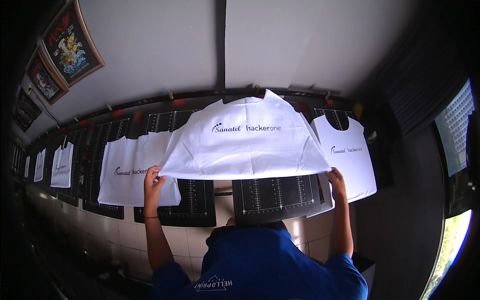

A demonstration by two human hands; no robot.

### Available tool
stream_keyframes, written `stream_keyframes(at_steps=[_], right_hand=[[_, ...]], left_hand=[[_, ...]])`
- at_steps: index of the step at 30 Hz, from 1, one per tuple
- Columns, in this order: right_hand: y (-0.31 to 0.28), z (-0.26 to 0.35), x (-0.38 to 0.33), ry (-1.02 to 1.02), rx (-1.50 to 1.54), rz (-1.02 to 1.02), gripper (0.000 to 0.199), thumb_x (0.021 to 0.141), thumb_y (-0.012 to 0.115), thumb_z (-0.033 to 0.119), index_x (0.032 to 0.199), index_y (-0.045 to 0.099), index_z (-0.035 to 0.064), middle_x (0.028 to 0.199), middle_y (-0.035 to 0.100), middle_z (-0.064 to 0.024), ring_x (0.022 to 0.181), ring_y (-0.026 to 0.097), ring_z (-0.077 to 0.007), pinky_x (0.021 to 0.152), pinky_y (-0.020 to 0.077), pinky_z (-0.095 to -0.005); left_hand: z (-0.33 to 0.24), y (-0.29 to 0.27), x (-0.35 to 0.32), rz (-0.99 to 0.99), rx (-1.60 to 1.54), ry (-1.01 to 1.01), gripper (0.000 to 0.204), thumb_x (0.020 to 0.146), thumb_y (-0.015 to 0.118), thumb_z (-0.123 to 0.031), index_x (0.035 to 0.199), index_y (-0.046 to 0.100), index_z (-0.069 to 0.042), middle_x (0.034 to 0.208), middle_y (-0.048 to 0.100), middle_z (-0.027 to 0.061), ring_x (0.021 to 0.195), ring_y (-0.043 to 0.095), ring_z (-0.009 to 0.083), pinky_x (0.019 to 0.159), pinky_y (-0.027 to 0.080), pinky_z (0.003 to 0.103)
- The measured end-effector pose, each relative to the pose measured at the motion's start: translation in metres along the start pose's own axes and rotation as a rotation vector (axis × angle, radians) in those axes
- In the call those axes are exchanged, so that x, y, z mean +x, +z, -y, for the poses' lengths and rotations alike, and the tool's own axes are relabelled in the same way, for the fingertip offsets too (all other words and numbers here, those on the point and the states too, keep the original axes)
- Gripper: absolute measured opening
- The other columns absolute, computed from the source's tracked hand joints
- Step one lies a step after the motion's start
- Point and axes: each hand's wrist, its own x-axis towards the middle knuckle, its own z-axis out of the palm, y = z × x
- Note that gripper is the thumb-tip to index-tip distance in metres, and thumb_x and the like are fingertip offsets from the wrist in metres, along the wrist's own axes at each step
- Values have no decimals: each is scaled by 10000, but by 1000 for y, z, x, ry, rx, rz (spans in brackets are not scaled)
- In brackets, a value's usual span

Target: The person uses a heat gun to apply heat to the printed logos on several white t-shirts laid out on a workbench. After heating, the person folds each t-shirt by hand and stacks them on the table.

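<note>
A white shirt with dark print across its chest is stretched out in front of me, its neckline at the far side. At the left corner of its near edge, my left hand pinches the cloth between thumb and fingers. My right hand grips the opposite corner, so the edge runs nearly straight between them. The shirt's near edge hangs over a black printing board with white ruled marks, and its cloth hides the board's far part.
Another printed white shirt lies on the boards to the left, partly covered by the held one. One more white shirt is on the right. Smaller-looking white shirts continue down the row at far left. Framed posters hang on the wall.
</note>
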Motion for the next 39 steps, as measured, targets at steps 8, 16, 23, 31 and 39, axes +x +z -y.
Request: stream_keyframes(at_steps=[8, 16, 23, 31, 39], right_hand=[[-7, -111, -15, -94, -878, -107, 307, 686, 754, 194, 956, 692, 60, 1170, 559, -182, 1131, 513, -320, 971, 417, -385], [-64, -90, -4, -203, -949, 56, 273, 748, 729, 233, 988, 705, 104, 1186, 580, -173, 1145, 514, -355, 993, 409, -431], [-331, -131, 83, -85, -885, -507, 408, 899, 617, 366, 1107, 640, 16, 1142, 624, -195, 1086, 584, -330, 934, 454, -383], [-513, -226, 149, 548, -269, -186, 681, 941, 408, 590, 1183, 613, -13, 1125, 643, -170, 1028, 609, -270, 894, 464, -359], [-514, -281, 138, 658, 445, 135, 570, 938, 505, 459, 1266, 558, -4, 1145, 635, -163, 1042, 603, -251, 906, 465, -387]], left_hand=[[137, 6, -31, -63, 198, -127, 330, 763, 521, 98, 1081, 522, 8, 890, 628, 82, 763, 580, 139, 730, 450, 261], [129, 57, -40, -377, 524, -86, 293, 828, 501, 13, 1114, 561, 10, 1017, 631, 123, 930, 611, 241, 826, 475, 330], [-50, 416, -85, 310, -298, -32, 303, 965, 512, -146, 1230, 490, 1, 1230, 569, 124, 1164, 532, 212, 979, 406, 326], [11, 718, -140, 206, -387, -512, 784, 963, 349, -584, 1493, 48, -91, 1534, 114, 214, 1402, 209, 333, 1122, 216, 435], [123, 704, -234, 220, -603, -939, 757, 929, 403, -600, 1375, 320, 6, 1283, 484, 173, 1158, 503, 264, 962, 418, 390]])
